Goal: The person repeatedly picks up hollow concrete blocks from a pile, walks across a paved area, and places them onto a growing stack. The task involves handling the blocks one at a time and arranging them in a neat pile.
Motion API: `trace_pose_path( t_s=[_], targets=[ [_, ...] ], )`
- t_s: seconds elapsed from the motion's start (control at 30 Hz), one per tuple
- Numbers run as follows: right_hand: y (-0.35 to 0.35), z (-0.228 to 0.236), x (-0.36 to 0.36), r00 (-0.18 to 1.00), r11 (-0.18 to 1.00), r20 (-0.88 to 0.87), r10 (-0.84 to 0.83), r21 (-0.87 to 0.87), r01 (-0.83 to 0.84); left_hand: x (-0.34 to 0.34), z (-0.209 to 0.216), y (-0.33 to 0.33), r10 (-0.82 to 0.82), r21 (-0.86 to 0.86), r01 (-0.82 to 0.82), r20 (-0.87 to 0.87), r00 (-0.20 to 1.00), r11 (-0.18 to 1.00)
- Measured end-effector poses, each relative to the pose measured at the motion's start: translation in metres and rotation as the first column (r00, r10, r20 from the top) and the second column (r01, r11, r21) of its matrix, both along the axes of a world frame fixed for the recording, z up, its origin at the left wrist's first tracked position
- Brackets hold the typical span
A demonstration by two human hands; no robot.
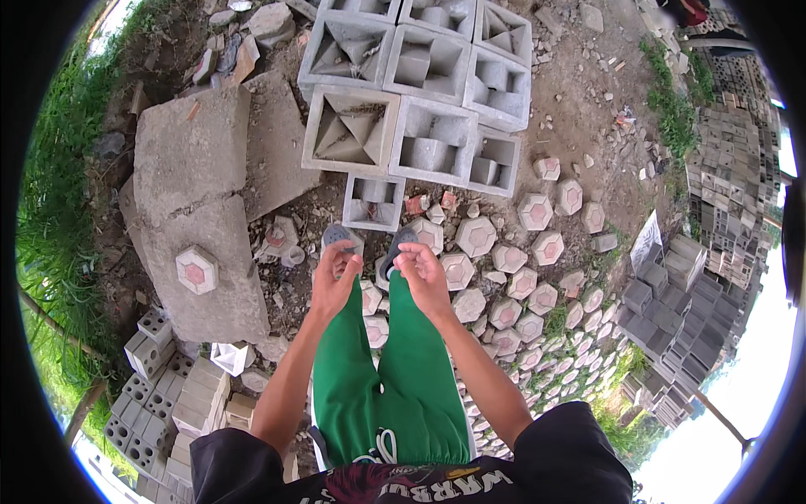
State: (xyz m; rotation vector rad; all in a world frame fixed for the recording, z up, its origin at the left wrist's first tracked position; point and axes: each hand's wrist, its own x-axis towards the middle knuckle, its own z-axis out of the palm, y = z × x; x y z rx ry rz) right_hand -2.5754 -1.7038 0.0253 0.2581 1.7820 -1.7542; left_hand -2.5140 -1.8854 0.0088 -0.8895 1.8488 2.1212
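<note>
My left hand (335,275) hangs in the air above my left shoe, with its fingers loosely bent and nothing visible in them. Level with it, my right hand (425,274) hovers over my right shoe, thumb and index finger apart and also holding nothing. Neither hand touches anything. Just beyond my feet lies a small grey concrete ventilation block (374,202) with a square frame. Behind it stands a cluster of larger ventilation blocks (433,139), some with a pyramid-like pattern inside. Several hexagonal pavers (477,236) with reddish centres lie by my right foot.
A cracked concrete slab (191,151) rises at the left, with one hexagonal paver (196,270) on it. Hollow blocks (143,395) are stacked at the lower left. More grey blocks (672,294) are piled at the right. Rubble (270,21) lies at the far left.
</note>
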Motion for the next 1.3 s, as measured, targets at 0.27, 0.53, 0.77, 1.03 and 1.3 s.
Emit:
trace_pose_path(
  t_s=[0.27,0.53,0.77,1.03,1.3],
  targets=[
    [0.004,-0.204,-0.007,0.998,0.996,0.042,-0.051,0.076,0.047,-0.013,-0.203,0.033,-0.043,0.019,0.042,0.063,0.997,0.999],
    [0.011,-0.409,-0.039,0.946,0.865,-0.323,0.039,0.484,0.129,-0.035,-0.378,0.006,-0.152,-0.71,0.134,0.038,0.988,0.691],
    [-0.008,-0.483,-0.055,0.95,0.754,-0.307,0.048,0.635,0.167,-0.06,-0.446,-0.014,0.008,-0.549,0.261,0.439,0.899,0.794],
    [-0.011,-0.485,-0.057,0.996,0.766,-0.088,0.032,0.642,0.032,-0.07,-0.464,-0.024,0.001,-0.525,0.295,0.491,0.871,0.799],
    [0.002,-0.507,-0.062,0.996,0.922,-0.007,-0.094,0.376,0.09,-0.07,-0.464,-0.021,-0.008,-0.496,0.287,0.491,0.871,0.819]
  ],
)
